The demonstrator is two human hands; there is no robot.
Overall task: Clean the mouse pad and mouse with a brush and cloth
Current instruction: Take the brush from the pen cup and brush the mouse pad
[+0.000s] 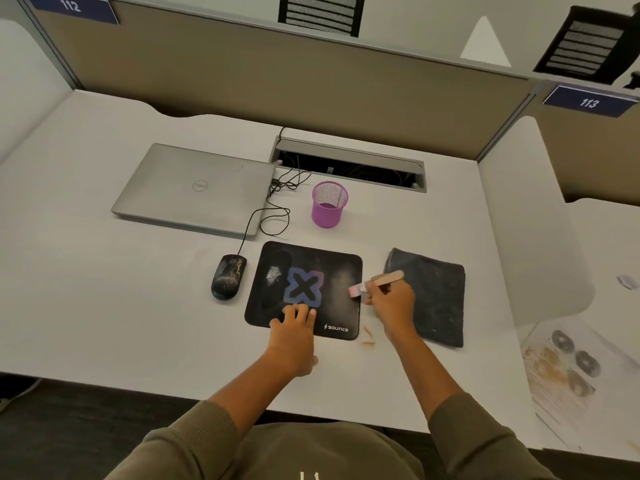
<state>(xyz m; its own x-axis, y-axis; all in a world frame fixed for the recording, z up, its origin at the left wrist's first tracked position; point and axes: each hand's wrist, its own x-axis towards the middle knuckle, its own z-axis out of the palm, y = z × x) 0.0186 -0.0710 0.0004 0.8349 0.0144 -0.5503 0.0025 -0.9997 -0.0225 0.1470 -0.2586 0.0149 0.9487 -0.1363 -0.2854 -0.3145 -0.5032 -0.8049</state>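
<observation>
A black mouse pad (337, 271) with a blue X logo lies on the white desk, dusty with a pale smear at its left. My left hand (294, 332) presses flat on its near edge, fingers spread. My right hand (393, 301) grips a small wooden-handled brush (379, 280), its pale bristles touching the pad's right side. A black wired mouse (228, 277), speckled with dirt, sits just left of the pad. A dark folded cloth (433, 296) lies to the right of the pad, behind my right hand.
A closed silver laptop (194, 187) lies at the back left, the mouse cable looping beside it. A purple mesh cup (329, 204) stands behind the pad. An open cable tray (349, 164) is further back. Brown crumbs (367, 336) lie by the pad's near right corner. A dirty paper sheet (568, 372) lies far right.
</observation>
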